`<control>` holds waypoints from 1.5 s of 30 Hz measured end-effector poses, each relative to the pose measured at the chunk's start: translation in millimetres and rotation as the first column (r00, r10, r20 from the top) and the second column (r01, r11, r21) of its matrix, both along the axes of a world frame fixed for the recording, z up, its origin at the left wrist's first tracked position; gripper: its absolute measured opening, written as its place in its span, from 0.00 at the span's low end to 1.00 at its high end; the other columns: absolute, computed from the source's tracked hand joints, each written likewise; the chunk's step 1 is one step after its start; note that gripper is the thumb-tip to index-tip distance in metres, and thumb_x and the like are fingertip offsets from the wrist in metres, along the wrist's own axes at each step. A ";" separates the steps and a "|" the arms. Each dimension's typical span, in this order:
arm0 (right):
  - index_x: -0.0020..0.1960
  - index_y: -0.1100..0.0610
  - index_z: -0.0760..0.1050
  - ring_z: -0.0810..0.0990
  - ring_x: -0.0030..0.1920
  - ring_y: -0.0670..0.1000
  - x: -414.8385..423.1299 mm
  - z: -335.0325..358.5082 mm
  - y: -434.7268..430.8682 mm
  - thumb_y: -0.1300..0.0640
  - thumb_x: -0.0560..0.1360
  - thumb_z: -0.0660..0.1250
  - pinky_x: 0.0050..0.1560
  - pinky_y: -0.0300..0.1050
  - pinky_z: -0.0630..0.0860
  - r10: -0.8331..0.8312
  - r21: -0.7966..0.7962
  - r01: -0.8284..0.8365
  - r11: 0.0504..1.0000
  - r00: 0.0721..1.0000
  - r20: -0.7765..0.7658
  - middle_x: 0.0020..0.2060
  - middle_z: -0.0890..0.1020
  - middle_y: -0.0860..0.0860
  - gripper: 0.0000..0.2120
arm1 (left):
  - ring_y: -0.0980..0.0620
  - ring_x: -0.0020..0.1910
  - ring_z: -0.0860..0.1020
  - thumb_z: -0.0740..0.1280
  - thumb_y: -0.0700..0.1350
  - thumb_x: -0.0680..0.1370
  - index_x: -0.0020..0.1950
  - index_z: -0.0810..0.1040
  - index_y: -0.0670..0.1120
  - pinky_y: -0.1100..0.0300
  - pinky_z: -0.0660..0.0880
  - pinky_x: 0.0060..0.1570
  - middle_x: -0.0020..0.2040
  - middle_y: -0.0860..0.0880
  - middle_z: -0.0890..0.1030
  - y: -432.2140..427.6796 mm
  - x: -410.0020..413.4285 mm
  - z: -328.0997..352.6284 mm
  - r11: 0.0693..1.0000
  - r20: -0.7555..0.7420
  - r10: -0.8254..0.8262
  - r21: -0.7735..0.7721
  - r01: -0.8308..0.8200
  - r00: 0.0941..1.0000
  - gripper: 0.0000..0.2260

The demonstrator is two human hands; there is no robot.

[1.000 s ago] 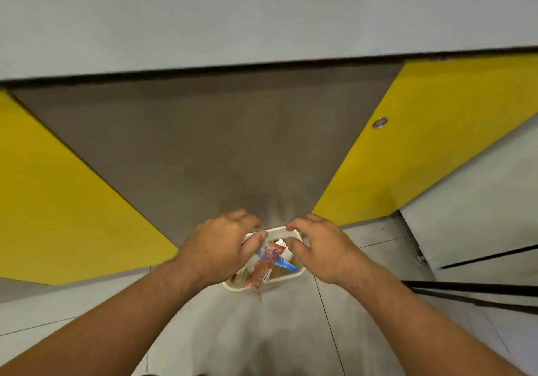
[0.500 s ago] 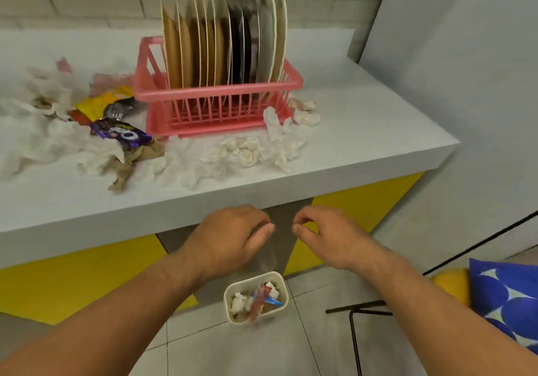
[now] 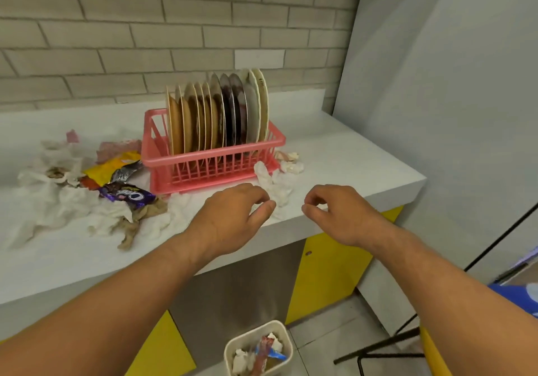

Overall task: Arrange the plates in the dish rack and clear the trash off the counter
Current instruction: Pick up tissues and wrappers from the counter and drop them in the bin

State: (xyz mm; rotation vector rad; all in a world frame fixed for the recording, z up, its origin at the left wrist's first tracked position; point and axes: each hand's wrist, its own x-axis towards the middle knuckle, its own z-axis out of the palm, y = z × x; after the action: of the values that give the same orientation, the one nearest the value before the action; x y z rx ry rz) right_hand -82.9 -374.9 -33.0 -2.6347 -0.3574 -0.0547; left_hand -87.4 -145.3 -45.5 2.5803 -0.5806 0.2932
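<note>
Standing on edge in the pink dish rack (image 3: 212,163) were the plates (image 3: 215,113), packed close in a row: brown ones on the left, dark ones in the middle, pale ones on the right. The rack sat on the white surface (image 3: 349,154). Down on the floor stood a small white bin (image 3: 228,358). In it lay a red wrapper (image 3: 263,352) and some white paper (image 3: 240,358).

A lot of trash was on the surface. Crumpled tissues (image 3: 275,183) lay just in front of the rack. A purple wrapper (image 3: 128,195) and a yellow wrapper (image 3: 112,166) lay to the left of it.

The left hand (image 3: 233,218) and the right hand (image 3: 337,215) were over the front edge of the surface, near the tissues. The fingers of both hands were loosely curled and held nothing.

One second before, both hands were down at the bin. Half a second before, they were below the edge of the surface. Now they had come up over it. The rack, the plates and the trash on the surface lay as they did before.
</note>
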 end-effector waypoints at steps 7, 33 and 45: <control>0.55 0.52 0.77 0.76 0.53 0.47 81.3 -9.4 -24.7 0.49 0.79 0.62 0.54 0.43 0.74 0.005 -0.028 -0.005 1.000 1.000 -0.020 0.53 0.80 0.46 0.10 | 0.59 0.51 0.75 0.55 0.61 0.79 0.56 0.77 0.55 0.61 0.74 0.51 0.55 0.58 0.79 -21.7 48.5 -8.1 0.998 0.003 0.065 0.021 -0.065 0.998 0.16; 0.55 0.51 0.74 0.77 0.46 0.53 343.9 -77.2 -72.5 0.51 0.71 0.65 0.43 0.44 0.73 0.164 -0.155 -0.198 0.968 0.965 -0.204 0.50 0.78 0.50 0.13 | 0.52 0.54 0.74 0.58 0.50 0.80 0.59 0.77 0.48 0.57 0.72 0.56 0.56 0.51 0.78 -148.2 212.8 -49.7 0.959 0.008 0.259 0.116 -0.258 0.966 0.13; 0.62 0.48 0.73 0.77 0.52 0.50 322.6 -80.2 -155.0 0.50 0.73 0.65 0.52 0.45 0.76 0.097 -0.048 -0.114 0.992 0.959 -0.266 0.55 0.77 0.47 0.18 | 0.42 0.60 0.69 0.62 0.35 0.71 0.66 0.65 0.44 0.53 0.69 0.59 0.62 0.42 0.68 -190.4 333.5 -61.1 0.707 -0.136 0.612 0.535 -0.463 0.779 0.23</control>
State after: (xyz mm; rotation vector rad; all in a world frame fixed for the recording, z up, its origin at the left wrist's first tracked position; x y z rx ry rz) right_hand 239.7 -529.9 -113.2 -2.6351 -0.4122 0.3449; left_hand 246.1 -335.6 -106.6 3.1493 0.3011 -0.0903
